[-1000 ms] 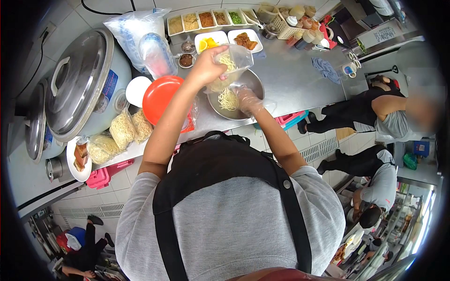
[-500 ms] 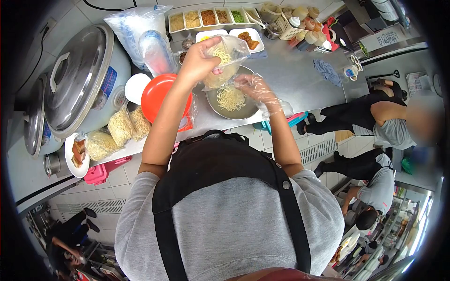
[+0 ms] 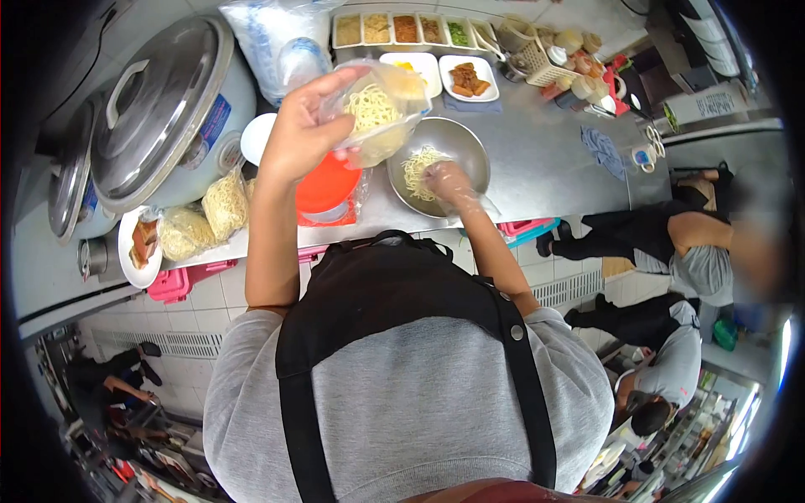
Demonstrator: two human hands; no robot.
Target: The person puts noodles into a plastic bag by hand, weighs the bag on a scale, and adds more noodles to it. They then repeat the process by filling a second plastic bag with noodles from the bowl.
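My left hand (image 3: 309, 130) is closed on the side of a clear plastic bag (image 3: 394, 138) with pale noodles (image 3: 373, 107) inside, held up left of the metal bowl (image 3: 471, 147). My right hand (image 3: 453, 183), in a thin clear plastic glove, reaches into that bowl. Its fingers are curled at a small heap of noodles (image 3: 414, 174) on the bottom and appear to grip some; the fingertips are partly hidden. Below the bag, a round red plate or lid (image 3: 323, 191) is partly covered by my left forearm.
Large lidded pots (image 3: 163, 109) and bagged noodles (image 3: 186, 233) stand at the left. A topping tray (image 3: 404, 50), a white dish of browned pieces (image 3: 470, 77) and a basket of bottles (image 3: 545, 71) line the back. A blue cloth (image 3: 602, 151) lies right. Co-workers stand beyond the counter.
My left hand has carried the bag leftward, off the bowl's edge. My right hand has gone lower into the bowl, its fingers now curled at the noodles.
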